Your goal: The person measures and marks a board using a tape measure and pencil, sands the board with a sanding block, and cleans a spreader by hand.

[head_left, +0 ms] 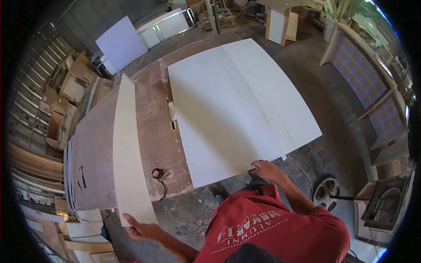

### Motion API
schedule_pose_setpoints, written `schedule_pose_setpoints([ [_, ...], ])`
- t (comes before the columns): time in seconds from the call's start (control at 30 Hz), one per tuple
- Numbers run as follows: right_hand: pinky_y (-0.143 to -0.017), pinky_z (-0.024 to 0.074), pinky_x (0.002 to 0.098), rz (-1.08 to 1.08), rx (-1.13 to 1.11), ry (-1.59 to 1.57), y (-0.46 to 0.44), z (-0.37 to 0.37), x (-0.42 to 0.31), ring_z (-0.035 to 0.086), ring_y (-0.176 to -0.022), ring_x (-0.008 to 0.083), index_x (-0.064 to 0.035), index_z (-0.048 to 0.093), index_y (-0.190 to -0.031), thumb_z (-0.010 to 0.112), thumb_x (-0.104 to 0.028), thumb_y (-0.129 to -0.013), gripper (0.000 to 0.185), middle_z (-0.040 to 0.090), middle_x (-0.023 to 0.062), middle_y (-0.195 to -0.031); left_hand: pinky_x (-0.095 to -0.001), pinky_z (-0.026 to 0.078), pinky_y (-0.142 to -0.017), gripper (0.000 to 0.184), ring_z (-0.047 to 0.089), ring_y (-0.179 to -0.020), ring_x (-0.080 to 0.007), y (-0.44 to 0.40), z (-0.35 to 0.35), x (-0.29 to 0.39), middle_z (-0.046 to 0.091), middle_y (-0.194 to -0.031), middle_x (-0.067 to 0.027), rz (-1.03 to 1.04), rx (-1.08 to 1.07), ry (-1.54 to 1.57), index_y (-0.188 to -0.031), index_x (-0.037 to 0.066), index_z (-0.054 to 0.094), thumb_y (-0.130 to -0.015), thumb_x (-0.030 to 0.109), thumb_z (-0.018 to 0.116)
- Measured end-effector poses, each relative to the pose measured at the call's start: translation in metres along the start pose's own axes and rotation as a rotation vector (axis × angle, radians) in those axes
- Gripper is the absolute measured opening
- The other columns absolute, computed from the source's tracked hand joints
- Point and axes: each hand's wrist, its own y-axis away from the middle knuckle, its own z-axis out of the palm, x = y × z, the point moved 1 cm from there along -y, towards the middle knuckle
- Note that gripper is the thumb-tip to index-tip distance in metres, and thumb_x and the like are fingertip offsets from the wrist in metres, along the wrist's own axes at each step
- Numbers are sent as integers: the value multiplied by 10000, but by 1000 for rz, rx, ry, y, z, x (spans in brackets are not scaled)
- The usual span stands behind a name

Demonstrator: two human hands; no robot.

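Observation:
My left hand [139, 228] grips the near end of a long, narrow white board [127, 149], thumb on top. The board stretches away over the left part of the worktable [151, 118], its far end narrowing. My right hand [266, 171] is at the near edge of a large white sheet [219, 118], fingers loosely bent and seeming to rest on that edge. Along the right part of the sheet lies a white strip [250, 83] with a thin line beside it.
A hammer [82, 177] and a small slim tool [78, 185] lie on the table's left. A round dark object with a cord [157, 173] sits near the front edge. A spoked wheel [326, 188] stands at right; patterned panels [359, 70] stand beyond. Wood pieces [72, 85] are stacked left.

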Motion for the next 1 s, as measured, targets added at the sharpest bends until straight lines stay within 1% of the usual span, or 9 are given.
schedule_pose_setpoints([
  [0.17,-893,511,425,-7,-4,-85,-15,-19,47,649,-1039,321,-50,608,-1226,685,-339,-885,454,671,181,-1130,-370,555,-741,403,669,-885,-253,66,17,60,705,-1046,-181,234,-25,-97,-1128,-101,650,-956,262,619],
  [0.23,-844,537,382,-33,64,-192,-24,-35,60,678,-965,272,-39,631,-1193,675,-305,-903,396,699,161,-1064,-415,573,-768,337,688,-928,-324,95,27,69,705,-1024,-212,597,-335,-258,-1090,-67,671,-943,232,621],
  [0.3,-828,536,380,-54,147,-268,-36,-47,69,678,-956,269,-40,630,-1186,661,-300,-919,374,693,157,-1067,-465,582,-795,228,693,-959,-383,138,65,83,708,-980,-219,645,-671,22,-1051,12,697,-902,179,651],
  [0.43,-774,532,353,-51,426,-546,-52,-73,97,681,-935,238,-27,629,-1147,624,-279,-958,315,687,139,-1041,-483,463,-1033,315,556,-1234,-383,241,92,29,628,-1257,-152,575,-1299,-244,-1120,95,678,-816,16,687],
  [0.5,-746,529,336,53,429,-529,-58,-87,111,687,-921,223,-15,632,-1108,595,-246,-975,268,681,131,-1032,-484,393,-1091,517,394,-1379,-373,293,84,-2,465,-1453,-146,249,-1500,-389,-1310,123,578,-815,19,688],
  [0.67,-753,535,361,67,385,-500,-55,-100,147,687,-903,257,-29,638,-1107,604,-227,-960,249,667,140,-1065,-453,404,-1075,641,407,-1369,-379,362,42,-67,416,-1491,-172,-199,-1346,-429,-1433,74,458,-830,-1,662],
  [0.73,-758,537,389,-25,378,-331,-57,-99,157,671,-879,289,-44,645,-1092,631,-207,-929,231,647,148,-1069,-430,422,-1051,687,433,-1352,-347,380,32,-83,412,-1486,-205,-780,-887,-232,-1484,25,349,-861,4,638],
  [0.87,-811,523,410,-33,312,-232,-60,-105,144,637,-932,318,-51,643,-1075,646,-173,-900,213,630,148,-1063,-404,466,-993,731,516,-1254,-293,376,70,-66,461,-1421,-227,-1123,-603,58,-1535,42,215,-920,101,606],
  [1.0,-905,481,435,-171,333,-117,-61,-110,156,576,-1057,339,-56,631,-1065,677,-140,-858,227,615,146,-1099,-313,521,-745,601,620,-875,-154,384,85,-85,633,-1063,-88,-1206,-429,45,-1446,46,368,-903,118,616],
])
